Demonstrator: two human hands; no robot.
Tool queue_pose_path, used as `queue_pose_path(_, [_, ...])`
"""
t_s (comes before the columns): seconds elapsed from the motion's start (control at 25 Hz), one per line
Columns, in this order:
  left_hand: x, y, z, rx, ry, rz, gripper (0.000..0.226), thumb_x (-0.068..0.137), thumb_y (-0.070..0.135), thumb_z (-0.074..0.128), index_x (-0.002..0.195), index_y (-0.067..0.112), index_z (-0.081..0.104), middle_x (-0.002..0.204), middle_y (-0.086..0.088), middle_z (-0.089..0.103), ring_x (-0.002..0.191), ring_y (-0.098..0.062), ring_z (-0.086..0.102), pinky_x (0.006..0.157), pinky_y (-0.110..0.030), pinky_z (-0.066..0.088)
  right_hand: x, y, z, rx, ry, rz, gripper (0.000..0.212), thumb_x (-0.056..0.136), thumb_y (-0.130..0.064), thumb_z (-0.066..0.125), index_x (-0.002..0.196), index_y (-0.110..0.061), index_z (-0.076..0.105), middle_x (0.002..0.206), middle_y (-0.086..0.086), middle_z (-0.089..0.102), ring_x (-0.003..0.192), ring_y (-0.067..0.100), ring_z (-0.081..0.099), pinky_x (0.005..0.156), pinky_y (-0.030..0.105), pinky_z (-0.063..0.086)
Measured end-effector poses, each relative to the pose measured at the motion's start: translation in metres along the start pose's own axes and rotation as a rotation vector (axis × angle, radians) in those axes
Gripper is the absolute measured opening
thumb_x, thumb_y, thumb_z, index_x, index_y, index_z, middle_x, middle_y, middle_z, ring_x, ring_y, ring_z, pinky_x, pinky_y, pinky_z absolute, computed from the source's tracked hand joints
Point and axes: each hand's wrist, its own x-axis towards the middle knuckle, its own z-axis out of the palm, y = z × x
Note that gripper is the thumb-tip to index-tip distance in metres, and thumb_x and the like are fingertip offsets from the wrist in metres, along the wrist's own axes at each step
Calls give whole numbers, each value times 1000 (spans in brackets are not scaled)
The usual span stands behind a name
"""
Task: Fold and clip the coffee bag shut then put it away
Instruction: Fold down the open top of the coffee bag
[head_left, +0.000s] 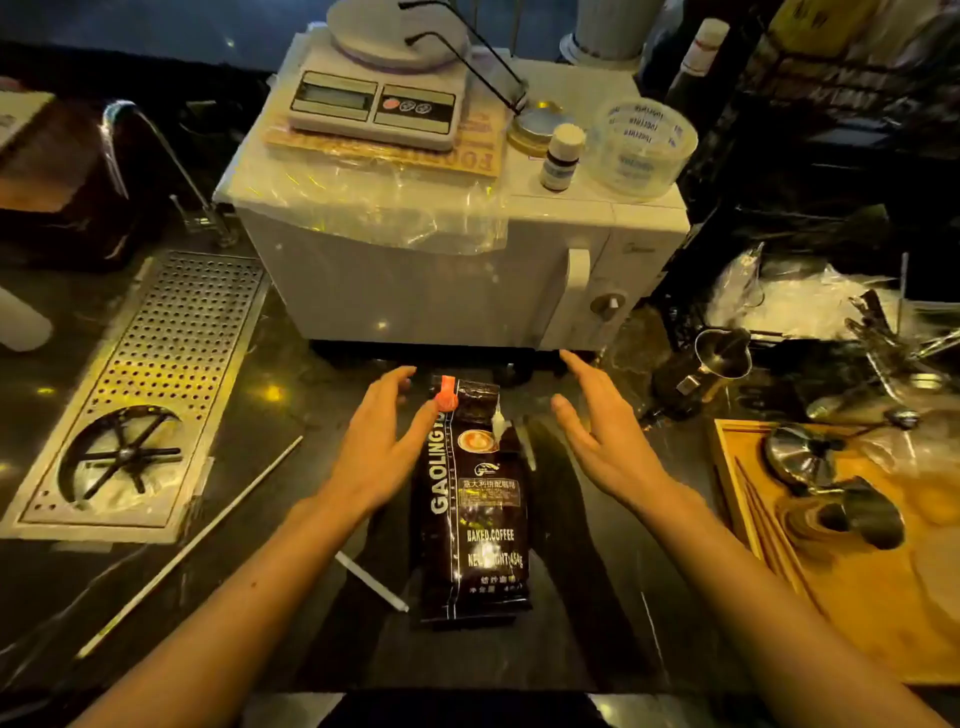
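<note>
The black coffee bag (472, 514) lies flat in the middle of the dark bench, its label up and its top toward the white microwave (457, 260) at the back edge. An orange clip (445, 395) sits on the bag's top left corner. The left hand (376, 447) is spread, its thumb touching the bag just below the clip. The right hand (605, 436) is spread too, just beside the bag, holding nothing. A wooden tray (852, 597) lies at the right edge.
</note>
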Motion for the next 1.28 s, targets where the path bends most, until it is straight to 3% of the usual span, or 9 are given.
queue_pose_path(0.16, [3, -10, 22, -48, -6, -189, 52, 98, 25, 55, 145, 13, 36, 144, -12, 47, 127, -24, 51, 104, -44, 45, 3, 22, 20, 76, -115, 108, 52, 102, -24, 48, 152, -19, 32, 152, 6, 41, 137, 15, 40, 109, 31, 35])
queue_pose_path(0.24, [6, -17, 28, -95, -17, -271, 52, 97, 22, 56, 144, 14, 35, 142, -10, 50, 123, -21, 54, 96, -34, 46, 5, 32, 32, 112, -145, 142, 50, 101, -18, 51, 149, -18, 37, 147, 7, 47, 132, 17, 47, 107, 34, 43])
queue_pose_path(0.4, [14, -26, 40, -231, -43, -408, 44, 97, 21, 55, 139, 20, 41, 122, 4, 55, 97, 0, 58, 68, -10, 44, 10, 43, 45, 228, -185, 213, 46, 97, -9, 55, 142, -17, 47, 126, 1, 58, 104, 1, 57, 81, -1, 41])
queue_pose_path(0.48, [17, -31, 46, -336, -34, -460, 31, 97, 18, 55, 126, 26, 49, 113, 2, 62, 91, -1, 63, 67, -13, 50, 13, 43, 50, 323, -190, 269, 41, 97, -7, 57, 137, -16, 53, 114, -1, 63, 96, -3, 60, 82, 5, 48])
queue_pose_path(0.6, [22, -36, 51, -494, 2, -567, 18, 97, 12, 53, 107, 25, 62, 90, -1, 74, 82, -15, 72, 76, -34, 58, 21, 44, 57, 439, -210, 327, 31, 94, -2, 59, 122, -14, 62, 93, -2, 67, 91, 13, 67, 84, 23, 56])
queue_pose_path(0.76, [22, -43, 51, -652, -24, -636, 24, 98, 11, 51, 95, 25, 71, 87, -4, 77, 79, -18, 74, 65, -26, 57, 26, 43, 64, 554, -233, 394, 28, 92, 0, 60, 112, -19, 65, 86, 2, 68, 87, 19, 67, 81, 32, 58])
queue_pose_path(0.96, [18, -46, 53, -777, 9, -699, 22, 99, 9, 49, 101, 18, 69, 90, -6, 78, 85, -18, 74, 73, -27, 60, 28, 43, 68, 680, -234, 522, 28, 92, -3, 61, 114, -18, 67, 91, 12, 73, 85, 17, 71, 74, 29, 57])
queue_pose_path(1.12, [17, -41, 51, -803, 18, -652, 36, 96, 2, 47, 81, 18, 75, 79, 0, 77, 74, -12, 74, 63, -20, 57, 26, 38, 71, 744, -247, 495, 34, 94, 4, 57, 97, -26, 71, 91, 11, 75, 87, 18, 74, 73, 28, 61])
queue_pose_path(1.28, [18, -35, 53, -807, 30, -632, 42, 94, 6, 46, 72, 22, 77, 78, 3, 77, 75, -10, 73, 65, -22, 57, 21, 36, 68, 790, -131, 499, 44, 87, 12, 61, 80, -28, 77, 78, 3, 76, 79, 19, 73, 71, 32, 61])
